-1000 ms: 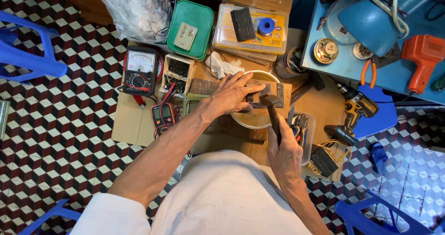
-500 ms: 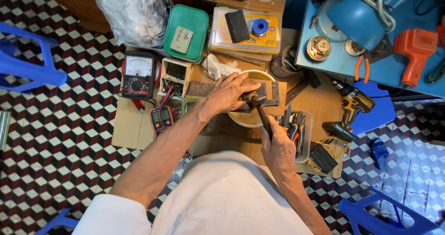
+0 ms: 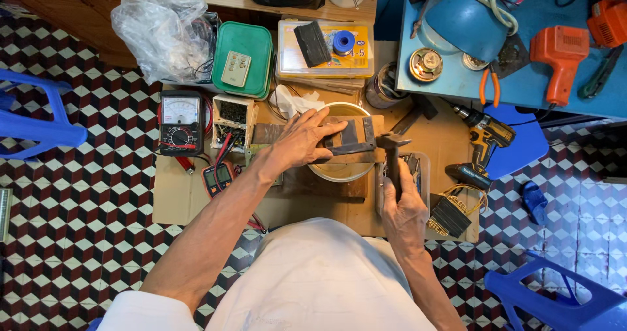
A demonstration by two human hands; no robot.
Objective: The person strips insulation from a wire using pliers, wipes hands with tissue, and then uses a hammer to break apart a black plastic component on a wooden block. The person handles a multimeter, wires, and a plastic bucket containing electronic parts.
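Wood block (image 3: 366, 154): across pale bowl (image 3: 339, 171), left hand (image 3: 302, 141) flat, pinning it
Right hand (image 3: 403, 203): gripping hammer (image 3: 394, 149)
Green tin (image 3: 242, 60): shut, far left

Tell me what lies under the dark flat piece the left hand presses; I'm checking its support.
The dark flat piece lies on a wooden board laid across a round cream bowl. The left hand covers its left end; the bowl's inside is hidden.

The floor tiles (image 3: 78, 200) form a red, white and black cube pattern. The box (image 3: 243, 60) is green, the drill (image 3: 486, 138) yellow and black.
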